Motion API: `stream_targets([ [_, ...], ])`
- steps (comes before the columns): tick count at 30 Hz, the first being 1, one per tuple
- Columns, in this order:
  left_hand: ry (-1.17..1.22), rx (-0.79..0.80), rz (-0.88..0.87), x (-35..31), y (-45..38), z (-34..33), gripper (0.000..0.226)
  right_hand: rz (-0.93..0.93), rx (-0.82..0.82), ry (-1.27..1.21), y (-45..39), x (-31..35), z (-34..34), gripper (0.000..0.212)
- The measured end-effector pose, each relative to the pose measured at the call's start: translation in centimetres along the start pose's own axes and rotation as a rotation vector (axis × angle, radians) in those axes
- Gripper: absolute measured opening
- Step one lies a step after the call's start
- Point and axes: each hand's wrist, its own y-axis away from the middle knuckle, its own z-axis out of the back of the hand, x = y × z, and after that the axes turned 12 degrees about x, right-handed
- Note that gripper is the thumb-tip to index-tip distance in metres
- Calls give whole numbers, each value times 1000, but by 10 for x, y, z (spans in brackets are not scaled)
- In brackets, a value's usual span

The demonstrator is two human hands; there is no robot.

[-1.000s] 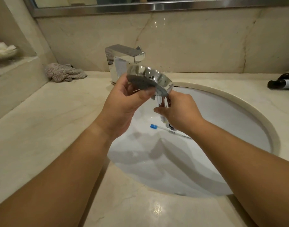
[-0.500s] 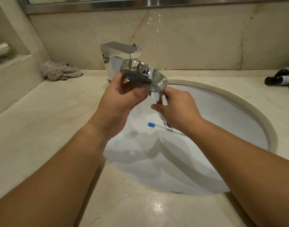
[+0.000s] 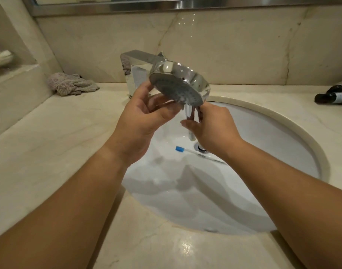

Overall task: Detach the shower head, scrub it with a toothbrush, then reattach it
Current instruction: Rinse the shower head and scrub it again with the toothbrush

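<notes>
While you stand over the basin, your right hand (image 3: 211, 127) grips the chrome handle of the shower head (image 3: 178, 85), fingers curled round the stem just under the disc; the lower end of the handle pokes out below your palm, pointing down toward the drain (image 3: 202, 148). From that grip the round head rises toward 11 o'clock, tilted so its grey nozzle face looks down and toward you at about 7 o'clock, while the shiny domed back faces the wall at 1 o'clock. Your left hand (image 3: 145, 121) sits at 9 o'clock of the grip, fingers spread and loosely bent. Its fingertips reach the left rim of the disc, and the thumb lies just below the nozzle face; whether the thumb actually touches the face cannot be told. So the left hand steadies rather than clamps, and the weight hangs from the right.

Down in the white sink (image 3: 282, 133), the toothbrush (image 3: 199, 153) lies flat at 6 o'clock of your right hand, blue head pointing to 9 o'clock, beside the drain and well apart from both hands. Behind the shower head, at 12 o'clock, stands the chrome faucet (image 3: 139, 61). A crumpled grey cloth (image 3: 71, 84) rests on the counter (image 3: 50, 133) at 10 o'clock, and dark bottles (image 3: 335, 95) lie at 3 o'clock near the edge of view.
</notes>
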Motion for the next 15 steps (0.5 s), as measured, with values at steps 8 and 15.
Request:
stream_targets([
  [8,-111,-35,50,12,-2,0,60,54,50,-13,6,8,0,18],
  [15,-124,-39,38,15,-4,0,60,77,20,-1,5,8,-2,24],
])
